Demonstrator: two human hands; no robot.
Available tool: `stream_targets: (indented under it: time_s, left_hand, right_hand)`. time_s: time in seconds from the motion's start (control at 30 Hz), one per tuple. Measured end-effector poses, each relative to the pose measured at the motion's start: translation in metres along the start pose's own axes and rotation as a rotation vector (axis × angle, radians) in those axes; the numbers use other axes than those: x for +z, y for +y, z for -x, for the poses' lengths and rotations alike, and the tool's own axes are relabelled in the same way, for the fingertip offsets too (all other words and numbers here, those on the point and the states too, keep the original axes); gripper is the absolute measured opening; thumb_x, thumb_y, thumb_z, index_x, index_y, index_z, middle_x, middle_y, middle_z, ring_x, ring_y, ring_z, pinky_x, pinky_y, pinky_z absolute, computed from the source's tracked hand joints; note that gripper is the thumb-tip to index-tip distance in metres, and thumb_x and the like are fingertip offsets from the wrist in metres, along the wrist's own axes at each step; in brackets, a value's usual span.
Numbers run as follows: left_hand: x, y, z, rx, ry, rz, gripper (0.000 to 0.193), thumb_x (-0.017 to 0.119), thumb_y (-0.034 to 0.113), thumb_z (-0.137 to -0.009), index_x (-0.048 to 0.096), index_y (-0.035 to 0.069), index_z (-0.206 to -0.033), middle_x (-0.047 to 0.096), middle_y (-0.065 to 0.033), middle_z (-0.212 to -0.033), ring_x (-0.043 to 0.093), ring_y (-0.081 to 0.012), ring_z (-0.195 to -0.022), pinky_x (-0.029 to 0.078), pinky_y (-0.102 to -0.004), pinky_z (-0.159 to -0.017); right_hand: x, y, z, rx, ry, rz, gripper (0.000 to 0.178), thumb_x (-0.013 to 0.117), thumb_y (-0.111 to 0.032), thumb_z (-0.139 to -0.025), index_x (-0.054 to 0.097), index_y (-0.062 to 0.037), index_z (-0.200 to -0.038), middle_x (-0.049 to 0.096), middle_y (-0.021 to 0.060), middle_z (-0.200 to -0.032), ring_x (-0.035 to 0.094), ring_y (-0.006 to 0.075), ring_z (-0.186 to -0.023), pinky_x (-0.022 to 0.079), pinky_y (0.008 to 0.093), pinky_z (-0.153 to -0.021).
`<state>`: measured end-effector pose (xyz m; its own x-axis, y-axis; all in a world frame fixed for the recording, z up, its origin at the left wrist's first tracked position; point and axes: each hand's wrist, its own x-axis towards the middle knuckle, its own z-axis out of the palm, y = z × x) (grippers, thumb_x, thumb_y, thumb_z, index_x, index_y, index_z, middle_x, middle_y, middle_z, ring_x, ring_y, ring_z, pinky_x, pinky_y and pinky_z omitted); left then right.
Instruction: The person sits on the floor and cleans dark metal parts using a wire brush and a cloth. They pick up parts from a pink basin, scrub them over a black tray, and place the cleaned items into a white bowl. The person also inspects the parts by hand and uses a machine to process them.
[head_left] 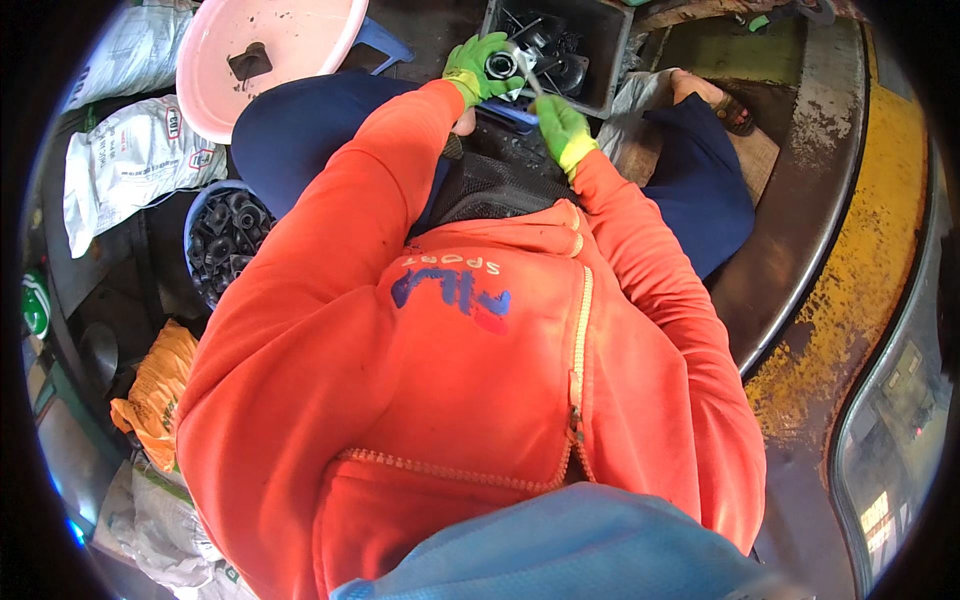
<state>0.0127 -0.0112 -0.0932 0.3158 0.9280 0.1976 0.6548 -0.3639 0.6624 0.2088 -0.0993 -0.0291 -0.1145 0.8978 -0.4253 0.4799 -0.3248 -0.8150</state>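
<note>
Jumper (480, 390): red-orange; large blue-and-red logo print (450, 290) on the chest with a line of small white letters (455, 265) by it, both upside down in this view.
White sack (140, 165): upper left, crumpled; red-framed marks near its right side plus rows of small dark print, too small to make out.
Second sack (130, 55): behind the first, pale; bluish print, not legible.
Orange bag (160, 395): left side, dark print along its right edge, unreadable.
Green disc (36, 305): far left edge, white mark on it.
Left hand (480, 68): green glove, yellow cuff; grip curled round a black ring-shaped part (501, 66), its pale round rim showing.
Right hand (562, 130): same glove type; grip closed on a thin metal tool (530, 72), tip up beside the ring-shaped part. Can't tell whether they touch.
Part location: top centre, at the left side of the dark crate (612, 65).
Crate contents: loose black parts (568, 72).
Pink basin (300, 95): upper left, one dark piece (250, 62) in it.
Blue tub (188, 235): below the pink basin, heaped with black fittings (232, 235).
</note>
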Motion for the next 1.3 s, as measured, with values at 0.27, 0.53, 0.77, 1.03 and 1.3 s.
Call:
stream_targets:
  time_s: [0.27,0.53,0.77,1.03,1.3]
  left_hand:
    - [0.001,-0.001,-0.002,0.042,0.002,-0.011,0.069,0.084,0.033,-0.058,0.056,0.014,-0.119,0.056,-0.0103,-0.125,0.054,-0.0339,-0.111,0.044,-0.0412,-0.095]
    - [0.010,-0.011,-0.001,0.084,0.028,-0.054,0.065,0.082,0.035,-0.057,0.060,0.014,-0.115,0.057,-0.0087,-0.123,0.055,-0.0337,-0.109,0.044,-0.0413,-0.095]
    - [0.009,-0.010,-0.005,0.041,-0.008,-0.019,0.073,0.083,0.040,-0.055,0.058,0.015,-0.119,0.053,-0.0085,-0.130,0.052,-0.0330,-0.113,0.041,-0.0438,-0.097]
    - [0.012,-0.010,0.000,0.066,-0.011,-0.192,0.071,0.081,0.035,-0.062,0.053,0.013,-0.124,0.055,-0.0075,-0.126,0.052,-0.0267,-0.114,0.050,-0.0354,-0.091]
    - [0.015,-0.015,-0.001,0.055,0.012,-0.073,0.065,0.080,0.043,-0.061,0.059,0.013,-0.114,0.052,-0.0143,-0.131,0.050,-0.0380,-0.114,0.043,-0.0458,-0.095]
  right_hand:
    - [0.002,0.000,0.005,0.127,-0.075,-0.174,0.046,0.045,-0.045,-0.093,0.065,-0.0032,-0.095,0.065,0.0134,-0.085,0.059,0.0249,-0.081,0.045,0.0366,-0.077]
    - [-0.002,-0.013,0.006,0.172,-0.150,-0.131,0.038,0.045,-0.037,-0.096,0.064,-0.0048,-0.095,0.062,0.0074,-0.082,0.055,0.0181,-0.074,0.044,0.0321,-0.073]
    - [0.002,-0.006,0.005,0.136,-0.120,0.091,0.034,0.045,-0.034,-0.096,0.065,-0.0061,-0.099,0.064,0.0119,-0.092,0.059,0.0223,-0.086,0.044,0.0336,-0.081]
    - [0.006,-0.004,-0.002,0.129,-0.109,0.128,0.031,0.046,-0.033,-0.098,0.063,-0.0067,-0.094,0.045,-0.0053,-0.063,0.038,0.0049,-0.055,0.031,0.0223,-0.051]
    - [0.002,0.011,-0.005,0.151,-0.167,0.083,0.042,0.045,-0.042,-0.094,0.065,-0.0055,-0.100,0.066,0.0115,-0.092,0.059,0.0220,-0.085,0.045,0.0353,-0.081]
